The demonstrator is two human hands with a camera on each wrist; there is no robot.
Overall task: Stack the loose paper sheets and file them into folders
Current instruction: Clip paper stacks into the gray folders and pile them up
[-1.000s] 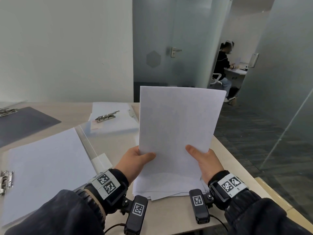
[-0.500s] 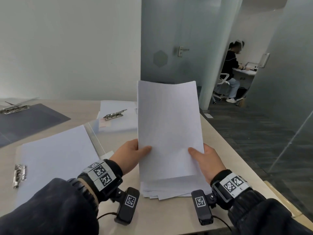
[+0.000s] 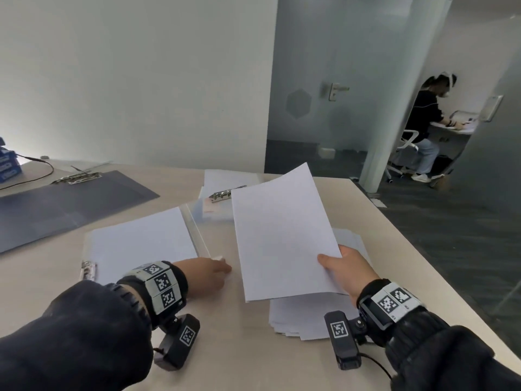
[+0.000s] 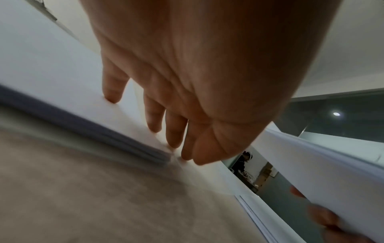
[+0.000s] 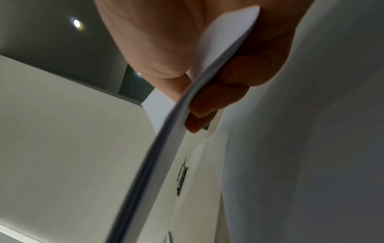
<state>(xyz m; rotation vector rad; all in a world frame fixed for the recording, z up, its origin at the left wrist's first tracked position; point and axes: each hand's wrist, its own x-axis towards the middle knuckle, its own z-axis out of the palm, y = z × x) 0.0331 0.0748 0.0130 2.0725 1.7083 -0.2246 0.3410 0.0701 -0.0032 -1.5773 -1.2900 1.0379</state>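
Note:
My right hand point(image 3: 337, 263) pinches a sheaf of white sheets point(image 3: 282, 235) at its near right corner, thumb on top, and holds it tilted above the table. In the right wrist view the sheaf point(image 5: 162, 139) bends between the thumb and the fingers point(image 5: 207, 105). Under it lies a loose pile of sheets point(image 3: 304, 320). My left hand point(image 3: 218, 269) reaches with straight fingers to the near end of the spine of an open clear folder point(image 3: 194, 230). That folder holds a paper stack point(image 3: 141, 241). In the left wrist view the fingertips point(image 4: 174, 141) touch the stack's corner.
A dark folder point(image 3: 70, 198) lies open at the back left. A second clear folder with a metal clip point(image 3: 225, 193) sits behind the held sheets. Blue boxes point(image 3: 8, 165) stand far left. The table edge point(image 3: 423, 277) runs along the right. A person point(image 3: 423, 122) sits in the room beyond.
My left hand has let go of the sheaf and moved left to the clear folder. The sheaf, upright in both hands before, now tilts lower in the right hand alone.

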